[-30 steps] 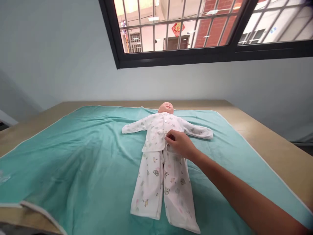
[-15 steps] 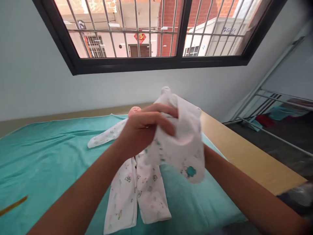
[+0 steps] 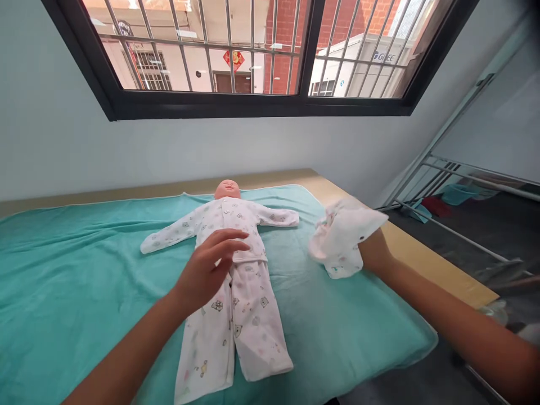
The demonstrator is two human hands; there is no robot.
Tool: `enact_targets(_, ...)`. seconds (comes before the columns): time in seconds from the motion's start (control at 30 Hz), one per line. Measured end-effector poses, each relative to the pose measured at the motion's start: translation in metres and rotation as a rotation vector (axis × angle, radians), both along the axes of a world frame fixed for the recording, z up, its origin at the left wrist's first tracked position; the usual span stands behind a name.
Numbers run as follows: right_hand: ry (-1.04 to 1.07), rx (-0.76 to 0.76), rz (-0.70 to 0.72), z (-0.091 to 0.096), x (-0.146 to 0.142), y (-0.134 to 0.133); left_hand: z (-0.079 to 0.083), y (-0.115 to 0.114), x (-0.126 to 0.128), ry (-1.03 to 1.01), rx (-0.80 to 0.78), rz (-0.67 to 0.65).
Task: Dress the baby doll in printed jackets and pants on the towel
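A baby doll (image 3: pixel 228 190) in a white printed shirt and trousers (image 3: pixel 236 304) lies face up on a teal blanket (image 3: pixel 84 270), arms spread. My left hand (image 3: pixel 208 267) hovers over the doll's waist, fingers spread and empty. My right hand (image 3: pixel 371 250) is out to the right, above the blanket's edge, closed on a bunched white printed garment (image 3: pixel 343 239) that covers most of its fingers.
The blanket covers a wooden table (image 3: pixel 426 264) set against a pale wall under a barred window (image 3: pixel 253 50). A metal bed frame (image 3: pixel 455 197) with bits of cloth stands on the dark floor to the right.
Both hands held the white garment up in front of me half a second ago. Now the left hand has let go and dropped toward the doll; the right hand carried the garment to the right.
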State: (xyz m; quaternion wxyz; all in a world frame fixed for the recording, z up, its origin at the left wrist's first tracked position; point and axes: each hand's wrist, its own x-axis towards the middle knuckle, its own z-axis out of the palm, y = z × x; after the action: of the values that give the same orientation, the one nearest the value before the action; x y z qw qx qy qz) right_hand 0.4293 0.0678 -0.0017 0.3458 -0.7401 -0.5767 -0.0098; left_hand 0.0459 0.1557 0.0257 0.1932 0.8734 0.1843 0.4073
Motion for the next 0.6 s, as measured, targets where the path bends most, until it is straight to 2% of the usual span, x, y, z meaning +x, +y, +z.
enact_targets(0.1,-0.040,-0.098,0.228,-0.034,0.004,-0.015,-0.004,0.013,-0.023,-0.069,-0.089,0.204)
enact_targets(0.17,-0.114,-0.172,0.396,-0.042,0.009,-0.020,-0.003,0.022,-0.030,-0.178,-0.214,0.372)
enact_targets(0.23,-0.188,-0.237,0.486,-0.041,0.013,-0.019,-0.002,0.031,-0.031,-0.288,-0.319,0.492)
enact_targets(0.37,-0.242,-0.271,0.520,-0.034,0.009,0.000,0.002,0.054,-0.027,-0.401,-0.394,0.550)
enact_targets(0.47,-0.220,-0.243,0.479,-0.035,-0.001,0.017,0.005,0.078,-0.030,-0.487,-0.410,0.569)
enact_targets(0.53,-0.205,-0.228,0.480,-0.034,-0.007,0.021,0.006,0.092,-0.037,-0.531,-0.443,0.579)
enact_targets(0.6,-0.218,-0.224,0.539,-0.030,-0.011,0.017,0.007,0.103,-0.046,-0.545,-0.494,0.576)
